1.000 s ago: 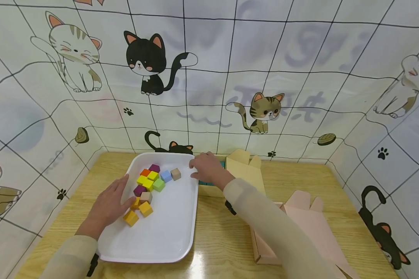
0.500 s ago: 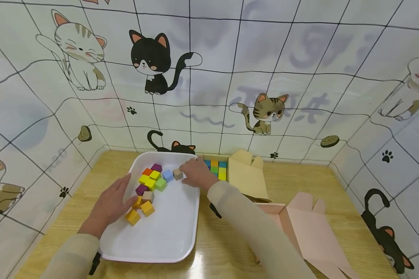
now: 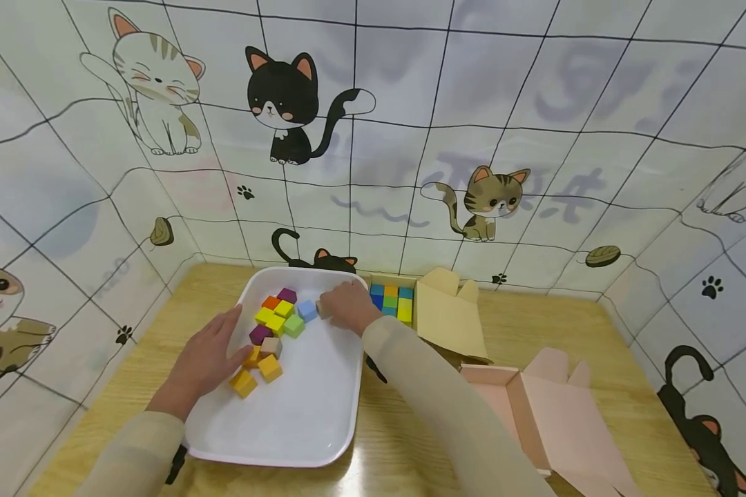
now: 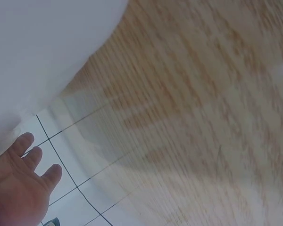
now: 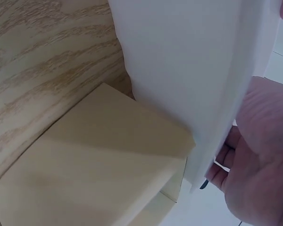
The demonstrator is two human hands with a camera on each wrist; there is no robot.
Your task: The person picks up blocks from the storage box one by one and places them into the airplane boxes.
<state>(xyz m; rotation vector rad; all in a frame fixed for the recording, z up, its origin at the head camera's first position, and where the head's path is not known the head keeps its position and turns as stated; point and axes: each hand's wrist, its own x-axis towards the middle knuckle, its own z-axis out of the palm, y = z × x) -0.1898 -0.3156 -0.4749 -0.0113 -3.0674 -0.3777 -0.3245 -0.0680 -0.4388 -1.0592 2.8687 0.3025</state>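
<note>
A white tray [image 3: 311,417] holds several coloured cubes: purple, orange, yellow, green, blue and plain wood. My right hand [image 3: 348,306] reaches over the tray's far right corner. Its fingertips pinch a plain wooden cube [image 3: 320,309], mostly hidden behind them, beside the light blue cube [image 3: 307,310]. In the right wrist view the fingers [image 5: 220,176] curl down past the tray's rim. My left hand [image 3: 205,359] lies over the tray's left rim, fingers extended, thumb near the orange-yellow cubes [image 3: 270,368]. From the left wrist, that hand [image 4: 19,188] shows with its fingers apart.
Right behind the tray's corner stands an open yellow cardboard box [image 3: 415,304] with coloured cubes [image 3: 390,301] packed in it, its lid folded right. An open pink box [image 3: 522,414] lies nearer, under the right forearm. A cat-print sheet [image 3: 385,152] surrounds the wooden table [image 3: 404,442].
My right hand has come from the yellow box leftward into the tray and closed its fingertips on the plain wooden cube. My left hand stays at the left rim. The head view has shifted slightly.
</note>
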